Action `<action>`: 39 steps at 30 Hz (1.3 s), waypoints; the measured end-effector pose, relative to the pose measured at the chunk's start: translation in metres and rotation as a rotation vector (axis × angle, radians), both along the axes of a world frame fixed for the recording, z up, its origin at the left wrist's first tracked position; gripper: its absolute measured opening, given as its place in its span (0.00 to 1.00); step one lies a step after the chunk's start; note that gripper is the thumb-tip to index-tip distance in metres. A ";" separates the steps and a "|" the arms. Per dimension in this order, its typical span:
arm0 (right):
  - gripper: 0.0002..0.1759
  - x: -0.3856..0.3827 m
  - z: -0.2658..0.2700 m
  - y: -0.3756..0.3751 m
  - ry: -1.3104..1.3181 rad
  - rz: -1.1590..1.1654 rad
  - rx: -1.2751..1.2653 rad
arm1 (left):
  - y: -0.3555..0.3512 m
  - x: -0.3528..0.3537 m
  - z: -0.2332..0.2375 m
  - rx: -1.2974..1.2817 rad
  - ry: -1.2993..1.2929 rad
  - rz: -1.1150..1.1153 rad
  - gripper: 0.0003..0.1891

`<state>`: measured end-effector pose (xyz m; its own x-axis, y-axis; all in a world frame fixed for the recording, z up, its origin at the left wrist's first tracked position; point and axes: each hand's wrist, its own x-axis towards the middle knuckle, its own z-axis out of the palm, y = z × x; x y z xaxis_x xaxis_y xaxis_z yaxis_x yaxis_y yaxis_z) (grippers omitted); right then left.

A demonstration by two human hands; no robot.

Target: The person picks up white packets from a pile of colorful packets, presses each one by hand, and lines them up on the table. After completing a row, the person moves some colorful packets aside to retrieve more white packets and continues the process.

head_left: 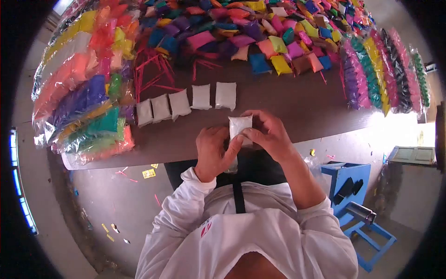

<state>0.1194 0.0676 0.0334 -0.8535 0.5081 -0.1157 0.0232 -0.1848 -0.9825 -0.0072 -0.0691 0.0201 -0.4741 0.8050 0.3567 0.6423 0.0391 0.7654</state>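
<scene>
Between my two hands, at the table's front edge, a small white packet [240, 124] is held upright. My left hand [216, 149] is closed on its lower left side, with the thumb against it. My right hand [267, 135] pinches its right side between thumb and fingers. Beyond my hands several white packets lie in a row, among them one at the right end [226, 95] and one at the left end [144, 112]. Clear plastic hangs below the held packet, partly hidden by my left hand.
Many coloured packets [278, 44] are heaped along the back of the brown table [288, 102]. Plastic-wrapped bundles stand at the left [81, 97] and right [388, 69]. Pink strips [155, 69] lie at the back left. A blue stool [348, 181] stands at the lower right.
</scene>
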 end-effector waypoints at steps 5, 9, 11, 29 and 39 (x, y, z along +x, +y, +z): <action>0.13 -0.007 -0.009 -0.007 0.090 0.047 -0.051 | -0.005 -0.003 -0.004 0.010 -0.131 -0.080 0.17; 0.12 -0.006 -0.013 -0.013 0.100 -0.024 -0.057 | -0.005 -0.003 -0.004 -0.027 -0.023 -0.078 0.17; 0.12 -0.005 -0.014 -0.014 0.088 -0.039 -0.069 | -0.005 -0.003 -0.002 -0.020 -0.034 -0.072 0.17; 0.11 -0.010 -0.007 -0.004 -0.012 0.074 -0.224 | -0.006 -0.008 -0.007 -0.033 -0.075 -0.115 0.20; 0.10 -0.004 -0.016 -0.011 0.063 -0.016 -0.140 | -0.005 -0.006 -0.008 0.006 -0.054 -0.097 0.21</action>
<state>0.1151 0.0569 0.0171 -0.8530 0.5048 -0.1325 -0.0422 -0.3197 -0.9466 -0.0132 -0.0739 0.0125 -0.4128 0.8459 0.3378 0.6004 -0.0262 0.7993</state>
